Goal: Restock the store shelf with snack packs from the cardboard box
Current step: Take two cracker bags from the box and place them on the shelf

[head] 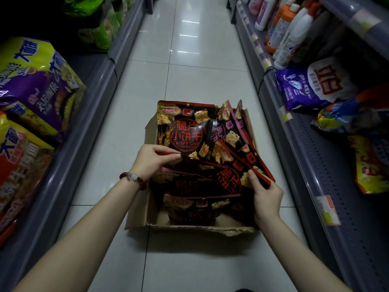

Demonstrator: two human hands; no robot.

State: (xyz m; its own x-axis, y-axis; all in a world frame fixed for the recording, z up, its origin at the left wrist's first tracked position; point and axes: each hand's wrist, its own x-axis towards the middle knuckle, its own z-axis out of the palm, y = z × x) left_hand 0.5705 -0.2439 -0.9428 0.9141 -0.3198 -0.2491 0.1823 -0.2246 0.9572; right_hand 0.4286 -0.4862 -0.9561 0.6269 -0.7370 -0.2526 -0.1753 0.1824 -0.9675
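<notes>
Cardboard box [139, 216] on aisle floor, full of snack packs [181, 131]. Left hand [153, 159] and right hand [266, 197] each pinch a pack edge. Slick overlapping packs could slip, spill out.

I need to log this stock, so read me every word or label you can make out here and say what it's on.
"CRISPY CHIP" and "脆片小饼干": top snack pack in the cardboard box.
"LITTLE BISCUIT", partly covered: same pack.
"脆片": pack that both the left hand and the right hand pinch.
"立白": purple and white bag, right shelf.
"大": yellow bags, left shelf.
Shelf price tags, bottle labels: unreadable.
</notes>
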